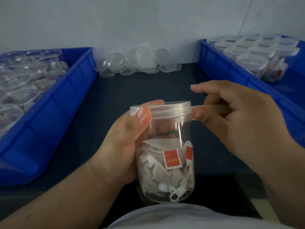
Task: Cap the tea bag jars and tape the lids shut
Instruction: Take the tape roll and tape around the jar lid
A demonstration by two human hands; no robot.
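Note:
My left hand [125, 141] grips a clear plastic jar [166, 162] upright in front of me, thumb pressed on the side of its translucent lid [170, 109]. Tea bags with red tags [172, 158] fill the jar's lower half. My right hand [234, 119] pinches a strip of tape [212, 108] that runs from the lid's right edge into my fingers, pulled out level with the lid. The tape roll is hidden.
A blue bin [54, 113] on the left holds several uncapped jars. A blue bin [237, 76] on the right holds several capped jars. A pile of loose lids [138, 61] lies against the back wall on the dark table [132, 90].

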